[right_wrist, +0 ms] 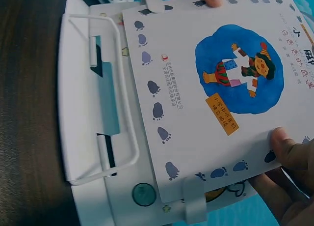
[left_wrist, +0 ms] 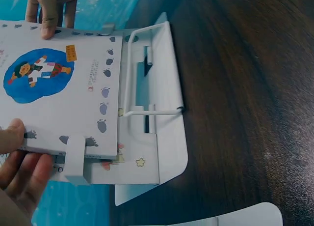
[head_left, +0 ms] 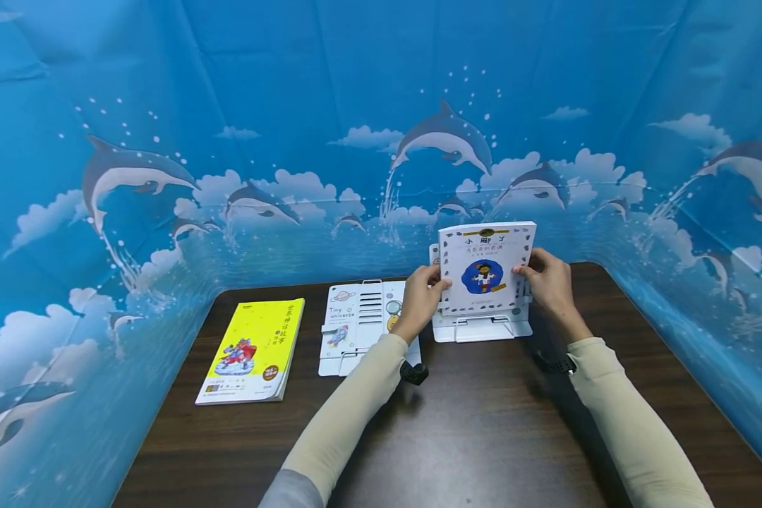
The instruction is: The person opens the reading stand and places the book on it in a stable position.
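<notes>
A white book (head_left: 514, 296) with a blue round picture and a footprint border leans upright on a white metal book stand (head_left: 481, 330). My left hand (head_left: 421, 300) pinches the book's left edge, thumb on the cover and fingers behind. At the opposite edge, my right hand (head_left: 551, 286) holds it the same way. White side clips of the stand, one being a clip (right_wrist: 194, 199) near my right hand, overlap the cover's edges. Below the book's lower edge, the wire page holder (left_wrist: 129, 71) sits in front of the ledge.
A second white stand (head_left: 331, 360) with "Tiny universe" printing lies flat to the left, partly behind my left forearm. Farther left lies a thick yellow book (head_left: 260, 331). The dark wooden table (head_left: 470, 437) backs onto a blue dolphin curtain (head_left: 330, 92).
</notes>
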`<state>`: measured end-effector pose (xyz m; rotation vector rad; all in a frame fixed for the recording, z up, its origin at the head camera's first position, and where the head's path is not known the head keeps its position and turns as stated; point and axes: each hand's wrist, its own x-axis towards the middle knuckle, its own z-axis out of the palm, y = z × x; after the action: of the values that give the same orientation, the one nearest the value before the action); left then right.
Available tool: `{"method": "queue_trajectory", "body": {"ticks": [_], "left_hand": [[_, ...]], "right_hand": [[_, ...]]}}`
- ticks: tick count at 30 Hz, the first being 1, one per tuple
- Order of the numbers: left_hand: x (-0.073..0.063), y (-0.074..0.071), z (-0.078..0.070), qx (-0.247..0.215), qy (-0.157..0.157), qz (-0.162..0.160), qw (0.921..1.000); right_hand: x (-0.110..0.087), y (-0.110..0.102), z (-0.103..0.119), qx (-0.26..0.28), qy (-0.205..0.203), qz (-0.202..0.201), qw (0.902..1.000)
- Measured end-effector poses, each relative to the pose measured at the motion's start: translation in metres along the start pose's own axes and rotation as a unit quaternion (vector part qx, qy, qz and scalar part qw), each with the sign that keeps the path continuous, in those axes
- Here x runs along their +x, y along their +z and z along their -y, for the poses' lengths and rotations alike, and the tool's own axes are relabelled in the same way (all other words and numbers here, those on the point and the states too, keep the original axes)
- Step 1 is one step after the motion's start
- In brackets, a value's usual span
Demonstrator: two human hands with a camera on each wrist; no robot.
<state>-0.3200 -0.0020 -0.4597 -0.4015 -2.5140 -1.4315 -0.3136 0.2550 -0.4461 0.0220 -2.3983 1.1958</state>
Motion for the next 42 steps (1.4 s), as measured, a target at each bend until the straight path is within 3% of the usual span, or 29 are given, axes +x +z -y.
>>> {"method": "queue_trajectory", "body": {"ticks": [5, 13, 22, 36, 42], "left_hand": [[-0.003, 0.004, 0.0, 0.046, 0.019, -0.019, 0.9986], [-0.008, 0.008, 0.002, 0.066, -0.008, -0.016, 0.9977], [-0.011, 0.011, 0.004, 0.062, -0.019, -0.014, 0.9978], [-0.016, 0.016, 0.004, 0.073, -0.001, -0.042, 0.9965], [-0.016, 0.011, 0.006, 0.074, 0.012, -0.058, 0.9955]], "right_hand": [[-0.005, 0.003, -0.006, -0.019, 0.003, -0.001, 0.9998], [-0.013, 0.005, -0.016, -0.047, 0.017, -0.004, 0.9987], [-0.017, 0.009, -0.022, -0.033, 0.038, -0.016, 0.9986], [-0.018, 0.01, -0.022, -0.03, 0.035, -0.014, 0.9988], [-0.021, 0.009, -0.023, -0.017, 0.047, -0.007, 0.9987]]}}
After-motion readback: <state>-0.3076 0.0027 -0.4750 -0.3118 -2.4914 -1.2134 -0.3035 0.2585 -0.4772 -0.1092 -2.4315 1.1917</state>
